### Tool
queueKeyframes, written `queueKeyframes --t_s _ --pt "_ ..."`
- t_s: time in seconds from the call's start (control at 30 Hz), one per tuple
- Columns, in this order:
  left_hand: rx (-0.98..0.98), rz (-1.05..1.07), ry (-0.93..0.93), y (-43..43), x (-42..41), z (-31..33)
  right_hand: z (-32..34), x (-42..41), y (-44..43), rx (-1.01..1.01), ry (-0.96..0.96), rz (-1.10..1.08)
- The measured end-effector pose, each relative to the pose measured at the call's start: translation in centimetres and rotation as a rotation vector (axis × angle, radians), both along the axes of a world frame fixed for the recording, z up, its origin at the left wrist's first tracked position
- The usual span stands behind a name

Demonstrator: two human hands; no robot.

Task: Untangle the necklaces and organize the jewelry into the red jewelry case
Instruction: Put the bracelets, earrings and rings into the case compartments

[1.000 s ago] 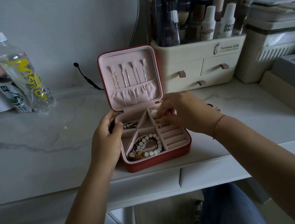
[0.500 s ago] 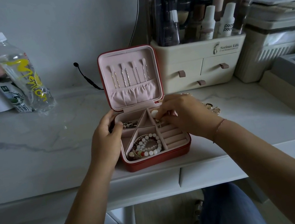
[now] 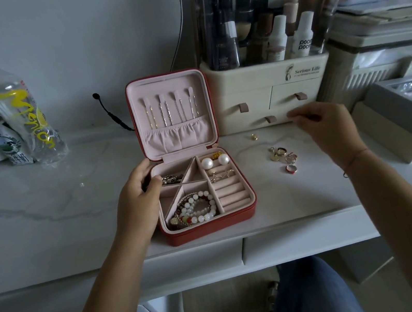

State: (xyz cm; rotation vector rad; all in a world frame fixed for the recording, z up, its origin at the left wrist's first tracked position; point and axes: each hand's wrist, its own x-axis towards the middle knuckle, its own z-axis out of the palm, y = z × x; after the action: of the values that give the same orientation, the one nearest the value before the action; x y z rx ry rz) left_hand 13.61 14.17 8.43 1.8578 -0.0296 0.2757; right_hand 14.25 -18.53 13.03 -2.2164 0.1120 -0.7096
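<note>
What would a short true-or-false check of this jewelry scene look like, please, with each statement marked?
1. The red jewelry case lies open with its lid standing up. True.
2. The two pearl earrings sit in the case's front left compartment. False: they sit at its back right.
3. The left hand grips the case's left edge. True.
4. The rings lie inside the case. False: they lie on the table, to the right of the case.
5. The beaded bracelets lie in a front compartment of the case. True.
</note>
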Motion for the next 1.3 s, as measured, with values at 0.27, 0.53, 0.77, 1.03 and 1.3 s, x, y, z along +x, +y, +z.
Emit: queueKeyframes --t_s 0.27,0.53,0.77,1.03,1.3 --pt "-0.005 0.008 0.006 -0.1 0.0 0.0 -1.7 1.3 0.3 -0.201 0.228 0.110" --pt "-0.008 0.008 0.013 0.0 -0.1 0.0 -1.6 1.9 0.4 -0.192 0.166 0.054" --pt "-0.010 0.003 0.013 -0.1 -0.1 0.0 -1.1 1.4 -0.3 -0.091 0.163 0.056" --pt "-0.019 0.003 0.002 0.0 0.1 -0.2 -3.0 -2.3 -1.3 0.019 0.244 0.054" --pt "-0.004 -0.003 0.006 0.1 0.1 -0.2 -3.5 -2.1 -1.1 -0.088 0.277 0.091"
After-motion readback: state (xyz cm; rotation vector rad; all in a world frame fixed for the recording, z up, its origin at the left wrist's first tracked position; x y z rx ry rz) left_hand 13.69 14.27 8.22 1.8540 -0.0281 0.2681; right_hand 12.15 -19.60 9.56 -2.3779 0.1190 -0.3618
